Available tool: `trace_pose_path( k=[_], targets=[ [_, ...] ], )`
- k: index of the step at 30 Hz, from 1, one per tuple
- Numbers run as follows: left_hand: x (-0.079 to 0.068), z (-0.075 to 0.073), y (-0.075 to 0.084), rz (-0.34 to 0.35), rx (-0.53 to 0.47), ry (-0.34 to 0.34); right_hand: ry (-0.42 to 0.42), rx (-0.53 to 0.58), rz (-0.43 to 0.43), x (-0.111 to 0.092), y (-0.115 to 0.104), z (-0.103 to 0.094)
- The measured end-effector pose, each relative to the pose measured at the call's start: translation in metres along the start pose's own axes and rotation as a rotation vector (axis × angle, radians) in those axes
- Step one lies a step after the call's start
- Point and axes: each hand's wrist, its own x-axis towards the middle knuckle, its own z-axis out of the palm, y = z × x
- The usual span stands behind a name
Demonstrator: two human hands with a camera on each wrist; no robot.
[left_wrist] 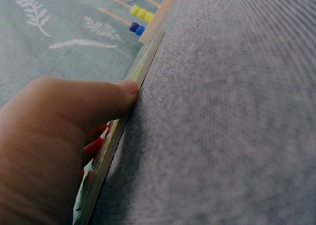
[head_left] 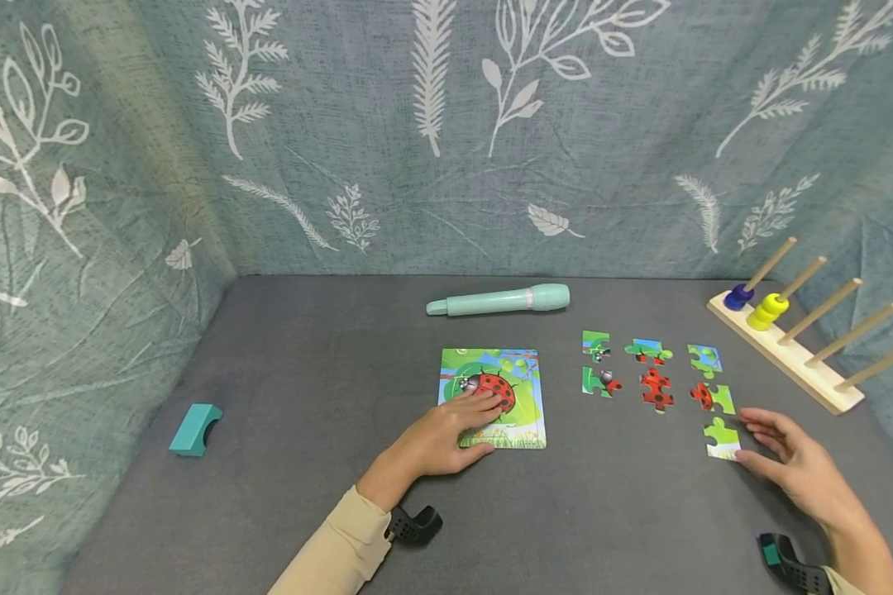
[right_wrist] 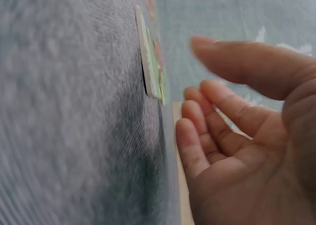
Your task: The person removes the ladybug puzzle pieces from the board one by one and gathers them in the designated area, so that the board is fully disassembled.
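Observation:
My left hand [head_left: 441, 433] rests on a square ladybug picture board [head_left: 524, 431] with its fingers laid out over the picture. In the left wrist view, the thumb [left_wrist: 111, 97] lies along the board's near edge. To the right, several jigsaw pieces are spread in loose rows, among them a red middle piece [head_left: 656, 392] and a red-and-green piece [head_left: 713, 398]. My right hand [head_left: 804, 463] is beside the green-and-white corner piece [head_left: 723, 440], fingers loosely bent and thumb apart. The right wrist view shows a gap between that hand [right_wrist: 242, 151] and the piece [right_wrist: 151, 62].
A mint-green microphone-shaped object [head_left: 499, 301] lies behind the board. At the right back stands a wooden peg rack [head_left: 796, 357] with blue and yellow beads. A teal arch block [head_left: 196, 430] sits at the left. Patterned curtain [head_left: 387, 124] hangs behind the grey table.

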Motion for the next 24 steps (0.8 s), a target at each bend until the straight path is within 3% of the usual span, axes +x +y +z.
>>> trace_pose_path(
  k=[4, 8, 18, 24],
  targets=[
    [0.000, 0.000, 0.000, 0.013, -0.018, 0.020, -0.004, -0.002, -0.014, 0.003, -0.013, 0.005],
    [-0.002, 0.000, -0.001, -0.002, -0.017, 0.049, -0.029, 0.031, -0.097, 0.011, -0.031, 0.020],
    [-0.017, -0.003, -0.008, -0.121, -0.060, 0.110, -0.087, 0.117, -0.232, 0.036, -0.076, 0.072],
    [-0.021, -0.006, -0.011, -0.138, -0.079, 0.118, -0.179, 0.114, -0.265, 0.053, -0.099, 0.109]
  ],
)
